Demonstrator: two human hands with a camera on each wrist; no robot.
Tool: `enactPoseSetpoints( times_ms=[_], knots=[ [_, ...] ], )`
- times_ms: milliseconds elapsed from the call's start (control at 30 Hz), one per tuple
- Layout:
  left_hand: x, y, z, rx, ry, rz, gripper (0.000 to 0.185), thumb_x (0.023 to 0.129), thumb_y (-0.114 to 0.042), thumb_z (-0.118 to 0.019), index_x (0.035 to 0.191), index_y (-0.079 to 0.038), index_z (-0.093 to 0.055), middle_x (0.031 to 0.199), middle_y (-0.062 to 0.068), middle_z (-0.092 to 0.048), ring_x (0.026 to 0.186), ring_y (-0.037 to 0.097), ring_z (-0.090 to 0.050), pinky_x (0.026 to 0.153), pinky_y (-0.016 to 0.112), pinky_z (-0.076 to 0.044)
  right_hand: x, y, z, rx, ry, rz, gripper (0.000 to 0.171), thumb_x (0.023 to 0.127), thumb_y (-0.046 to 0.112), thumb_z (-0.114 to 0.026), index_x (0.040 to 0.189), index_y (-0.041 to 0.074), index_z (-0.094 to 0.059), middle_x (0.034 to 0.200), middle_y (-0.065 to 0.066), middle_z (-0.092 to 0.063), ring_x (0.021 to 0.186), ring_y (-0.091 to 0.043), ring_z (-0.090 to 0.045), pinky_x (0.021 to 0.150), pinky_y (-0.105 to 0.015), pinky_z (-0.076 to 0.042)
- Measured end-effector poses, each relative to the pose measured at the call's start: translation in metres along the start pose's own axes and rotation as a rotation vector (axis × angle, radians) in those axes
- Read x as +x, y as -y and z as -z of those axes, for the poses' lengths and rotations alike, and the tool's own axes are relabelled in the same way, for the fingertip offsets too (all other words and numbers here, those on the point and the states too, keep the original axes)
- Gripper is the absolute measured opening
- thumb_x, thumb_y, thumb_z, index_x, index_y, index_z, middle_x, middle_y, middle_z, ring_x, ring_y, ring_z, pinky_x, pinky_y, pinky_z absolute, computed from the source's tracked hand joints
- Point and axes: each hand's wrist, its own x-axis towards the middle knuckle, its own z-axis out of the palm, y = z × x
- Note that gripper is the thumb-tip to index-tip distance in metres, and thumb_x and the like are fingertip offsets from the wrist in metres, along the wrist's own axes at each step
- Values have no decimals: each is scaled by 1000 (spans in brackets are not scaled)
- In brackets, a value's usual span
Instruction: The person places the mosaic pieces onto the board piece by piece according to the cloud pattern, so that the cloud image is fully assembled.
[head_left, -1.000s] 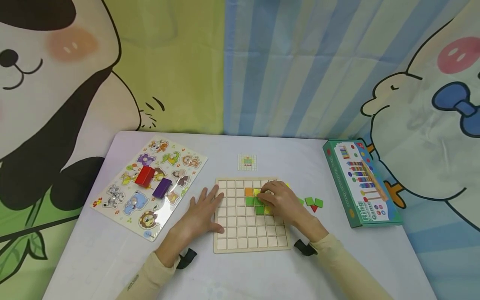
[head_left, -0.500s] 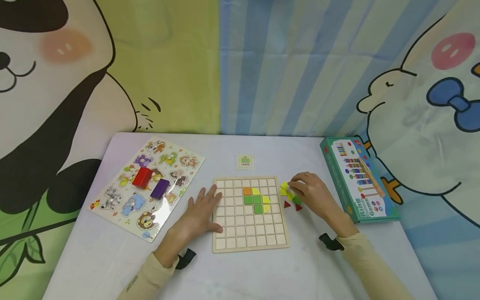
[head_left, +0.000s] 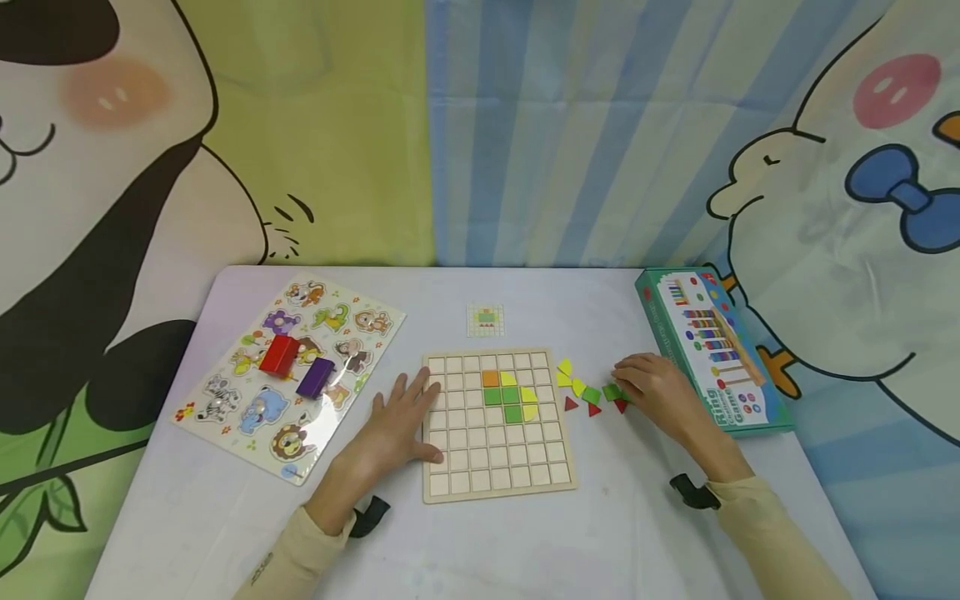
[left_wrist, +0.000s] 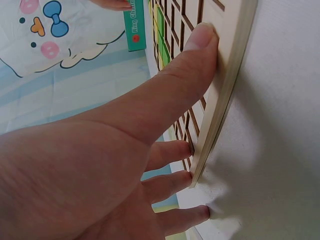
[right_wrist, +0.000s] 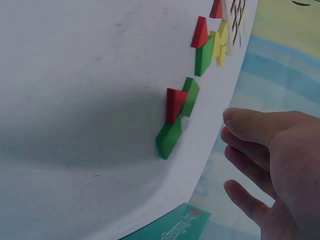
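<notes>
A wooden grid board (head_left: 495,467) lies in front of me with orange, green and yellow tiles (head_left: 512,397) set in its upper middle. My left hand (head_left: 411,405) rests flat on the board's left edge; the left wrist view has its thumb (left_wrist: 200,42) on the board (left_wrist: 227,85) and its fingers at the rim. To the right of the board, my right hand (head_left: 632,382) hovers with relaxed fingers and holds nothing, next to loose green pieces (right_wrist: 170,139) and a red triangle (right_wrist: 175,104). More loose yellow pieces (head_left: 570,379) and red triangles (head_left: 582,407) lie between it and the board.
A small pattern card (head_left: 485,320) lies behind the board. On the left is an animal peg puzzle (head_left: 247,408) with a red block (head_left: 279,354) and a purple block (head_left: 315,377) on it. A green game box (head_left: 708,358) lies at the right table edge.
My right hand has left the tiles on the board and moved right, past the yellow pieces to the green and red ones. The left hand stayed on the board edge.
</notes>
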Motion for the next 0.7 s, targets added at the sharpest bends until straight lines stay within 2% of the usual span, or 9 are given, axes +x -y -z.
enactPoseSetpoints(
  times_ms=[133,367,500,700],
  knots=[
    [-1,0,1,-10,-1,0,107,72,-33,-90,158,-4,-32,170,17,-9,154,50,-6,116,78,-9,-7,-1,-4,-5,53,-25,28,77,2,-86,104,2,-79,109,-12,-77,106,-31,-69,93,-52,-57],
    [0,1,-1,-9,-2,-1,107,71,-34,-90,158,-5,-33,170,17,-10,154,50,-7,116,78,-10,-14,3,-12,13,152,-105,28,82,14,-85,109,8,-79,118,-11,-75,113,-32,-68,97,-52,-56],
    [0,1,-1,-5,-4,-4,108,71,-34,-90,158,-5,-33,170,17,-9,154,50,-7,116,78,-11,-16,3,-16,3,149,-106,29,82,15,-85,109,8,-79,116,-10,-76,111,-30,-69,96,-50,-57],
    [0,2,-2,-10,-11,-6,108,71,-34,-90,158,-5,-32,171,17,-9,154,50,-6,116,78,-10,-17,-1,-21,-25,87,-62,26,79,11,-87,103,7,-80,106,-8,-78,100,-26,-71,90,-48,-59]
  ],
)
